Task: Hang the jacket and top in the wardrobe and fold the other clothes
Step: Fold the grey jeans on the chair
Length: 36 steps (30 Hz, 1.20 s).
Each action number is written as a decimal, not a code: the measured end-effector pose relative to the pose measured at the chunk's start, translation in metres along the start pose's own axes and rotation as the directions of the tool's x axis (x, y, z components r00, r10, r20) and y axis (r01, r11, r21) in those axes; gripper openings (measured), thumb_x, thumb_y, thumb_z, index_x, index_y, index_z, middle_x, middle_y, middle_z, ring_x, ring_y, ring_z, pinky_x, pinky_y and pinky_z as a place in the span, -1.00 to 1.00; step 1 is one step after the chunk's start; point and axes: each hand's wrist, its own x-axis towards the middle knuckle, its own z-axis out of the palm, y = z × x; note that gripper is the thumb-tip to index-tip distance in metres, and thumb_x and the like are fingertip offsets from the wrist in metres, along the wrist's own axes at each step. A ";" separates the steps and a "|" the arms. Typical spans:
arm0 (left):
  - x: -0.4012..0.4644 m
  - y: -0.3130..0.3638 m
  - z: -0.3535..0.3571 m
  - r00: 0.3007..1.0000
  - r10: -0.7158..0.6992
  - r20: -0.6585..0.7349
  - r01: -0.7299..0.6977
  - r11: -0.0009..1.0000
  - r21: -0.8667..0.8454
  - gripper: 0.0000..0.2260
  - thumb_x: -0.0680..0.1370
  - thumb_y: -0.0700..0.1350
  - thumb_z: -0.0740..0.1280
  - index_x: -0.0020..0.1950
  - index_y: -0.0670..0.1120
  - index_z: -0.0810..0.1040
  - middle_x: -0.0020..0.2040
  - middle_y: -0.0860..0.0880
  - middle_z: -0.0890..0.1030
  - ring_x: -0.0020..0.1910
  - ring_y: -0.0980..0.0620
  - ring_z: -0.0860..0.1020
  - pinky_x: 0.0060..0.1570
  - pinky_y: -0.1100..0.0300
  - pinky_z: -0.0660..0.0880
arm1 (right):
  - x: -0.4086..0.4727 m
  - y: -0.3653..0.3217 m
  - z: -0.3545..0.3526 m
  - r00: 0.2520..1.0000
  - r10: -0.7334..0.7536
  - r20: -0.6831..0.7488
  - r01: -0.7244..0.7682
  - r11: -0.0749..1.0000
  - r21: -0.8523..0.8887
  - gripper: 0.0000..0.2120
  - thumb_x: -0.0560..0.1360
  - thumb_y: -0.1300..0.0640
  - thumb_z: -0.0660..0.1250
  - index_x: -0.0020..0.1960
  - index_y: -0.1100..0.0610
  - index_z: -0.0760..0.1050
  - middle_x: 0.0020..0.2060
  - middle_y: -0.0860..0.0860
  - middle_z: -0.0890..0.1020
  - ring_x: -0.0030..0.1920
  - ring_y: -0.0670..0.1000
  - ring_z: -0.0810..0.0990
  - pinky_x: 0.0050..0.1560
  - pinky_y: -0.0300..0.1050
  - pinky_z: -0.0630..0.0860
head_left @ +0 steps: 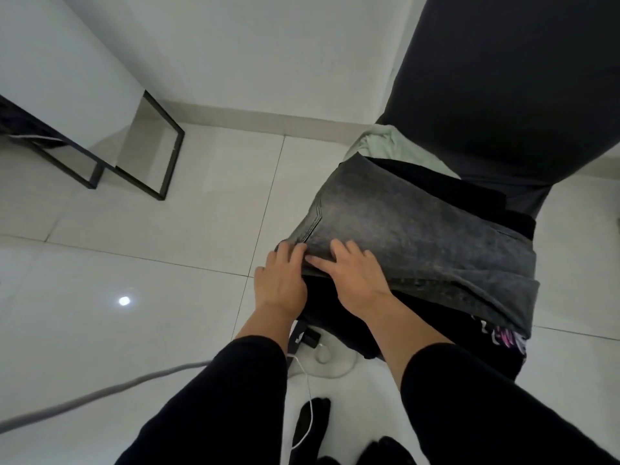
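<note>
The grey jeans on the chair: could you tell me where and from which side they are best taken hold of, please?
Probably at the near left corner of the grey jeans, where the stitched seam meets the folded edge. That edge overhangs the black clothes beneath, so fingers can slip under it. Come from the person's side, as the left hand and right hand already rest there; the chair back blocks the far side.

I cannot see what carries the grey jeans point(412, 229); they cover it and most of the black clothes point(469, 193) beneath. The left hand point(280, 280) hides the jeans' near corner. The dark chair back point(520, 78) runs off the top edge.
</note>
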 end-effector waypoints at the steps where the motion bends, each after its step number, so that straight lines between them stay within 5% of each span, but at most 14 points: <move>1: 0.000 0.003 0.001 1.000 0.021 0.006 -0.021 0.999 0.034 -0.48 0.51 -0.13 0.24 0.44 0.05 0.17 0.36 0.00 0.27 0.26 -0.03 0.34 0.07 0.06 0.38 | -0.004 0.002 0.003 0.999 0.029 -0.035 -0.030 1.000 -0.011 -0.35 0.51 0.24 0.23 0.49 -0.16 0.09 0.34 0.04 0.25 0.31 0.12 0.26 0.22 0.04 0.28; 6: -0.003 0.032 -0.002 0.973 0.230 -0.030 -0.223 0.962 0.158 -0.55 0.51 -0.09 0.22 0.40 0.05 0.24 0.34 0.02 0.29 0.30 -0.04 0.27 0.21 0.05 0.24 | -0.045 0.051 0.009 0.946 0.310 -0.094 -0.314 0.949 -0.038 -0.38 0.43 0.25 0.34 0.40 -0.01 0.18 0.29 0.05 0.31 0.29 0.13 0.32 0.22 0.04 0.30; 10: -0.001 0.076 -0.001 0.905 0.425 -0.005 -0.416 0.889 0.191 -0.59 0.53 0.00 0.22 0.37 0.07 0.25 0.29 0.03 0.33 0.26 -0.03 0.30 0.22 0.04 0.23 | -0.089 0.102 0.011 0.840 0.489 -0.235 -0.507 0.861 -0.020 -0.50 0.32 0.31 0.42 0.21 0.07 0.39 0.09 0.08 0.47 0.09 0.16 0.48 0.02 0.05 0.39; 14: -0.003 0.136 0.009 0.794 0.607 0.031 -0.599 0.772 0.212 -0.53 0.54 -0.01 0.25 0.41 0.04 0.20 0.34 0.02 0.31 0.29 -0.04 0.32 0.21 0.06 0.25 | -0.139 0.149 0.014 0.676 0.719 -0.162 -0.714 0.693 0.096 -0.57 0.35 0.26 0.37 0.18 0.08 0.37 0.09 0.05 0.48 0.11 0.13 0.48 -0.02 -0.01 0.32; 17: -0.004 0.179 0.022 0.699 0.715 0.030 -0.698 0.672 0.249 -0.50 0.52 -0.08 0.29 0.41 0.05 0.18 0.35 0.01 0.29 0.28 -0.06 0.31 0.14 0.06 0.28 | -0.169 0.171 0.030 0.547 0.831 -0.099 -0.813 0.556 0.173 -0.76 0.40 0.27 0.28 0.03 0.08 0.35 -0.08 0.03 0.55 -0.14 0.13 0.48 -0.15 -0.07 0.23; 20: -0.008 0.217 0.034 0.611 0.790 0.057 -0.773 0.579 0.259 -0.51 0.51 -0.09 0.29 0.40 0.05 0.20 0.33 0.01 0.29 0.28 -0.06 0.30 0.12 0.05 0.29 | -0.182 0.179 0.053 0.309 0.950 0.043 -0.836 0.250 0.489 -0.92 0.43 0.21 0.24 -0.14 0.12 0.34 -0.29 0.05 0.51 -0.31 0.14 0.41 -0.22 -0.09 0.27; 23: -0.017 0.249 0.048 0.523 0.845 0.110 -0.834 0.481 0.271 -0.63 0.53 -0.10 0.25 0.32 0.05 0.28 0.29 0.02 0.33 0.26 -0.05 0.32 0.08 0.07 0.29 | -0.186 0.179 0.070 0.085 0.871 0.484 -0.633 -0.328 0.701 -0.77 0.50 0.05 0.23 -0.09 0.24 0.44 -0.25 0.12 0.49 -0.25 0.14 0.45 -0.23 -0.09 0.34; 24: -0.020 0.259 0.052 0.512 0.850 0.126 -0.842 0.467 0.271 -0.65 0.54 -0.11 0.25 0.30 0.05 0.30 0.27 0.03 0.35 0.25 -0.04 0.32 0.06 0.07 0.29 | -0.186 0.178 0.075 0.091 0.789 0.607 -0.519 -0.483 0.705 -0.70 0.51 0.01 0.21 -0.05 0.28 0.48 -0.25 0.12 0.50 -0.24 0.12 0.47 -0.21 -0.07 0.37; 27: -0.023 0.287 0.066 0.505 0.850 0.148 -0.851 0.463 0.249 -0.66 0.49 -0.14 0.35 0.24 0.04 0.40 0.15 0.04 0.44 0.11 -0.01 0.44 -0.16 0.13 0.32 | -0.184 0.186 0.096 0.272 0.589 0.761 -0.122 -0.764 0.634 -0.63 0.54 -0.01 0.19 0.13 0.24 0.55 -0.09 0.16 0.63 -0.11 0.12 0.60 -0.06 -0.06 0.52; 29: -0.023 0.292 0.068 0.458 0.887 0.062 -0.877 0.440 0.192 -0.70 0.34 -0.20 0.48 0.01 0.00 0.53 -0.11 0.04 0.52 -0.18 0.01 0.52 -0.43 0.19 0.35 | -0.179 0.190 0.096 0.358 0.530 0.768 0.052 -0.833 0.551 -0.64 0.59 0.02 0.16 0.20 0.23 0.54 -0.04 0.17 0.64 -0.12 0.10 0.61 -0.14 -0.10 0.55; 31: -0.022 0.290 0.078 0.363 0.931 -0.035 -0.919 0.364 0.155 -0.75 0.28 -0.24 0.49 -0.12 -0.04 0.53 -0.23 0.03 0.51 -0.31 0.00 0.49 -0.53 0.19 0.37 | -0.177 0.198 0.099 0.309 0.562 0.767 0.224 -0.827 0.515 -0.68 0.61 0.17 0.12 0.25 0.29 0.48 0.00 0.21 0.61 -0.14 0.08 0.57 -0.27 -0.14 0.49; 34: -0.018 0.287 0.084 0.238 0.964 -0.121 -0.937 0.261 0.231 -0.81 0.37 -0.17 0.39 -0.07 -0.03 0.46 -0.12 0.02 0.52 -0.17 -0.04 0.46 -0.34 0.11 0.39 | -0.175 0.213 0.093 0.278 0.660 0.698 0.615 -0.680 0.399 -0.71 0.55 0.32 0.07 0.16 0.27 0.50 0.14 0.29 0.58 -0.01 0.14 0.57 -0.18 -0.07 0.52; 36: -0.013 0.291 0.085 0.266 0.959 -0.095 -0.928 0.281 0.246 -0.87 0.43 -0.10 0.29 -0.03 -0.02 0.48 0.01 0.00 0.54 0.01 -0.08 0.47 -0.10 0.06 0.40 | -0.179 0.218 0.085 0.358 0.679 0.641 0.785 -0.591 0.187 -0.72 0.59 0.22 0.02 0.04 0.24 0.49 0.01 0.26 0.60 -0.04 0.17 0.56 -0.19 -0.02 0.50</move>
